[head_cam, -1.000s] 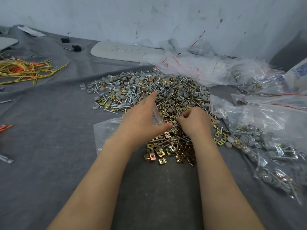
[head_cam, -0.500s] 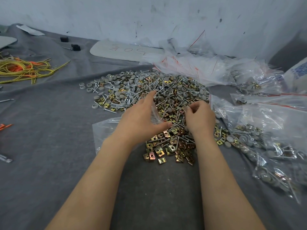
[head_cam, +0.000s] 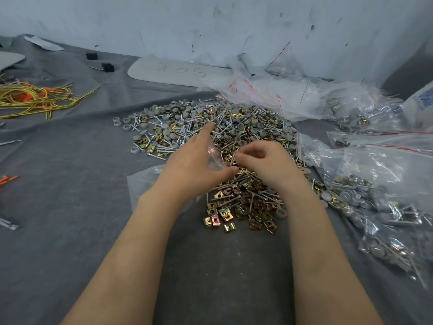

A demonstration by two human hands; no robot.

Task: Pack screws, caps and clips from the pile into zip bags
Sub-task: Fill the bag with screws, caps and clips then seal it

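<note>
Pinches the zip bag [head_cam: 214, 158] in the left grip [head_cam: 196, 165] over the pile [head_cam: 234, 127] on the counter [head_cam: 70, 184], mouth seemingly turned rightward to the curled right grip [head_cam: 264, 163] just beside, any load there hidden

A parts-packing workshop: grey cloth-covered counter [head_cam: 70, 231], scuffed white wall [head_cam: 164, 22], loose heap of screws, caps and clips [head_cam: 246, 123], filled clear zip bags [head_cam: 375, 207].
</note>
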